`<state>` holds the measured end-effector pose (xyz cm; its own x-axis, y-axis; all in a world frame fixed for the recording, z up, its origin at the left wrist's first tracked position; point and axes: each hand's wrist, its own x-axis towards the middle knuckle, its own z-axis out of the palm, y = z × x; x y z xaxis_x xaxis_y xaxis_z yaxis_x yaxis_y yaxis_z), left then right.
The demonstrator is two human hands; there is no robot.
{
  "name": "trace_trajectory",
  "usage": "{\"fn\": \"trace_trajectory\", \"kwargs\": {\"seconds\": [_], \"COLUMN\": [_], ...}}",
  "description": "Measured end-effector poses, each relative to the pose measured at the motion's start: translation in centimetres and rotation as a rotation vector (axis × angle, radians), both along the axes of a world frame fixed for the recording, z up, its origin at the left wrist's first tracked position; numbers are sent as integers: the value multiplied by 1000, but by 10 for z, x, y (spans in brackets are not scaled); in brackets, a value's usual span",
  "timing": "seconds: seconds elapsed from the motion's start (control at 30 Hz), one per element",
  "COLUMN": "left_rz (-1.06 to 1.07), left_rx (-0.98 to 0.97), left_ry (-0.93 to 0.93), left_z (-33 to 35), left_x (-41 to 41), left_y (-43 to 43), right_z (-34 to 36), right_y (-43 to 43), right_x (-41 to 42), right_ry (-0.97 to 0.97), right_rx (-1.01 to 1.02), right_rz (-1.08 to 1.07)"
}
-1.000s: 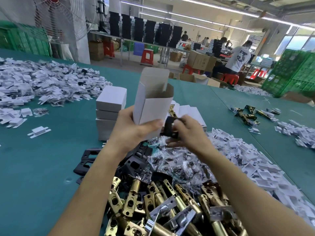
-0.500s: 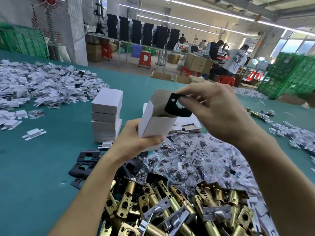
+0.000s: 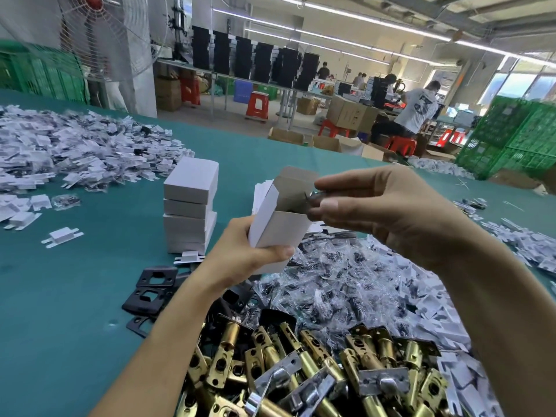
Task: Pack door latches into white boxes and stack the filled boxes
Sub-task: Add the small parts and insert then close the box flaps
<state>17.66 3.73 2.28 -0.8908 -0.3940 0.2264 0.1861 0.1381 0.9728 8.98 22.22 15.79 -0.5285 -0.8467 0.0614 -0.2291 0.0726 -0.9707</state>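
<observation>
– Teal packing table in a busy workshop. What is the worker holding?
– The left hand grips an open white box above the parts, its mouth tilted toward the right hand, likely to ease loading. That hand pinches a small dark piece at the box's mouth.
– Is a latch inside?
– Cannot tell; the interior is shadowed. Brass door latches lie heaped nearest the worker, bagged screws just beyond, black plates to the left, all apparently kept within reach.
– Finished boxes?
– Closed ones stand in a stack left of the held box, seemingly awaiting it.
</observation>
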Motion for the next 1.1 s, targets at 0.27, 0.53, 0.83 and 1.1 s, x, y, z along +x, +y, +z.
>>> {"fn": "trace_trajectory", "kwargs": {"seconds": [0.27,0.53,0.83,1.1], "left_rz": [-77,-108,-28,45], "left_rx": [35,36,-87,54], "left_ry": [5,118,290,442], "left_z": [-1,-1,-3,-1], "left_x": [1,2,-4,-3], "left_y": [1,2,12,16], "right_z": [-5,-4,8,11], "right_y": [-10,-10,-14,-11], "right_x": [3,7,19,32], "right_ry": [552,1100,1289,1511], "right_rx": [-23,6,-130,-237], "right_rz": [-184,-263,-237,-184]}}
